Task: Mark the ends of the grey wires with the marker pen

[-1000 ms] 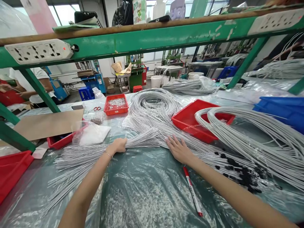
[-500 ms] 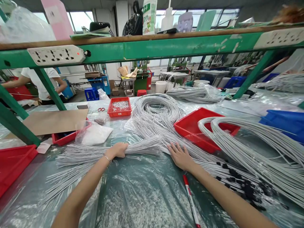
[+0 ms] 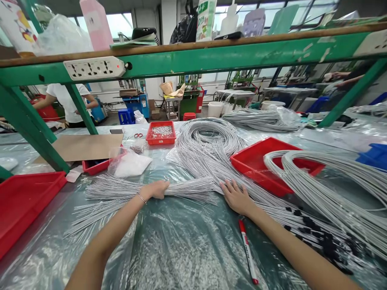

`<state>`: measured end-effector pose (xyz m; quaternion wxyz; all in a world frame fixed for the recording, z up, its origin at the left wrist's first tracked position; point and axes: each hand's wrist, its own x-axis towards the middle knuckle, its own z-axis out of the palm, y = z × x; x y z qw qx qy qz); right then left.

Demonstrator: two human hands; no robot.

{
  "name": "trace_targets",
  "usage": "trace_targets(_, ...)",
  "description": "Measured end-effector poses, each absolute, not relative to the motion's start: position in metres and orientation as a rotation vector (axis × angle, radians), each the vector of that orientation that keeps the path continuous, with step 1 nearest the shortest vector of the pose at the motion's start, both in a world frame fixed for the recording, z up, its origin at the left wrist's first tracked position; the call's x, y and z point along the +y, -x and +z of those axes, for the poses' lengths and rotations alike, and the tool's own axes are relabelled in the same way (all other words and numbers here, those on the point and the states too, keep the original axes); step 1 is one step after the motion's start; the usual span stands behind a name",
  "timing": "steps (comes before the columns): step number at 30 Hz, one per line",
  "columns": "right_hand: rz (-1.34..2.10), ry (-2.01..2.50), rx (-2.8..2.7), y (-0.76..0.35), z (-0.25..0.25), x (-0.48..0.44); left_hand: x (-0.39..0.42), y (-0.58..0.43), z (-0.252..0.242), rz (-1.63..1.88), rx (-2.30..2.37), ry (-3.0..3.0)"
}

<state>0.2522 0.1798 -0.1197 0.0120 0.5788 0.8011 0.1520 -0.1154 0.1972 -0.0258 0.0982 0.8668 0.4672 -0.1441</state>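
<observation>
My left hand (image 3: 157,189) is closed round the middle of a bundle of thin grey wires (image 3: 115,187) lying across the table. The bundle's loose ends fan out to the left, and its right end reaches close to my right hand. My right hand (image 3: 237,197) rests with fingers spread on a longer run of grey wires (image 3: 256,193). That run leads from a large coil (image 3: 211,135) behind down to black connectors (image 3: 328,239) at the lower right. A red marker pen (image 3: 248,253) lies just below my right hand.
A red tray (image 3: 248,159) stands behind the wires, with another wire coil (image 3: 338,193) across it. Small metal parts fill a red tray (image 3: 161,141) farther back. At left are a white plastic bag (image 3: 130,163) and a red tray (image 3: 27,201). A green shelf beam (image 3: 187,58) crosses above.
The camera has turned slightly left, so the scene sits farther right. The right end of the wire bundle is more spread out and lower. Both hands keep their holds.
</observation>
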Motion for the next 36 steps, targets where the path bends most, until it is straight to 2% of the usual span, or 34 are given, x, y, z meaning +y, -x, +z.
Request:
trace_targets(8,0.488,-1.882,2.516,-0.255,-0.114,0.173,0.193,0.111,-0.028,-0.452,1.384,-2.623)
trace_targets(15,0.610,-1.789,2.605,-0.260,-0.132,0.177,0.161,0.118,-0.015,-0.238,1.391,-2.637)
trace_targets(20,0.638,-1.684,2.618,-0.273,-0.155,0.190,0.141,0.138,0.027,0.083,1.466,-2.615)
trace_targets(24,0.344,-1.798,2.551,-0.273,-0.149,0.195,0.131,0.165,0.089,0.480,1.565,-2.597)
trace_targets(27,-0.090,-2.042,2.455,-0.255,-0.112,0.192,0.123,0.185,0.148,0.926,1.644,-2.573)
trace_targets(29,-0.321,-2.031,2.629,-0.228,-0.068,0.180,0.113,0.190,0.185,1.479,1.615,-2.513)
trace_targets(31,-0.654,-1.704,2.991,-0.188,-0.013,0.160,0.100,0.185,0.216,1.785,1.562,-2.428)
trace_targets(36,-1.224,-0.659,3.537,-0.057,0.112,0.109,0.072,0.130,0.259,1.920,1.320,-2.149)
